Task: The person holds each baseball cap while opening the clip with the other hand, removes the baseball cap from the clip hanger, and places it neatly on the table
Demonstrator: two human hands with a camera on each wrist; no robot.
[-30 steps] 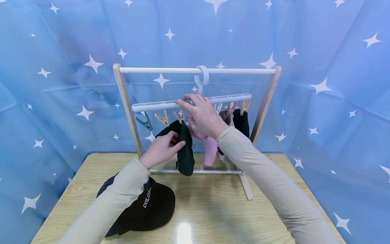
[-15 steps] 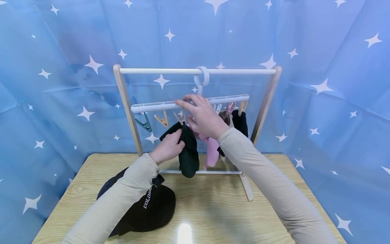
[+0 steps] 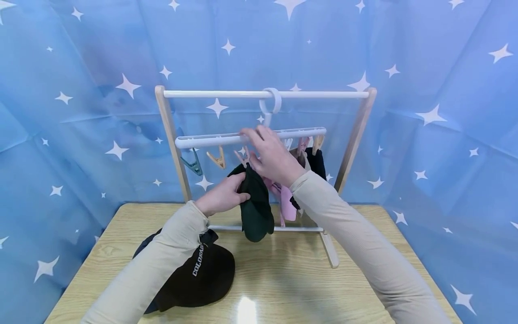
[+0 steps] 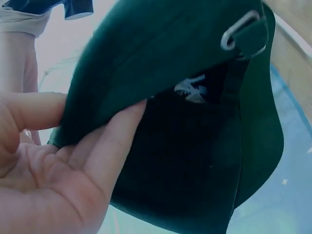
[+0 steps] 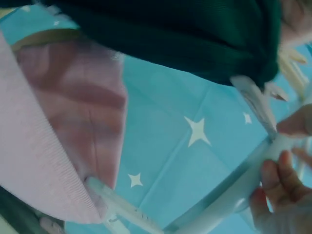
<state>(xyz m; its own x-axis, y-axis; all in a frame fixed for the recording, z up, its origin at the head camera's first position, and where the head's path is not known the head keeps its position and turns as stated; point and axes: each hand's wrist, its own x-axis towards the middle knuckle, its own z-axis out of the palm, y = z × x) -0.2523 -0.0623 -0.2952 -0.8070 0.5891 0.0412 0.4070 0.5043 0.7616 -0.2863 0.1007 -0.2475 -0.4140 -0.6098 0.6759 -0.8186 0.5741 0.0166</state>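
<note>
My left hand [image 3: 224, 195] holds a dark green cap [image 3: 257, 211] by its edge, thumb on one side and fingers inside. The left wrist view shows the cap's dark inside and a metal buckle [image 4: 239, 31]. My right hand [image 3: 275, 157] grips the white bar of the clip hanger [image 3: 214, 141], fingers over it and thumb below, by a pale pink clip [image 3: 243, 157]. In the right wrist view, this clip [image 5: 256, 105] has its tips right at the cap's edge. The hanger's hook [image 3: 272, 101] hangs on the rack's top rail.
Pink caps [image 3: 288, 204] and a black one [image 3: 316, 162] hang from clips further right. A green clip [image 3: 192, 163] and a yellow clip [image 3: 216, 157] hang at left. The wooden-legged rack [image 3: 358, 135] stands on the table [image 3: 291, 279]. A black cap [image 3: 202, 279] lies front left.
My left hand has moved right with the green cap, bringing it closer under my right hand. The hanger's right end has shifted slightly left; my right hand keeps its hold on the bar.
</note>
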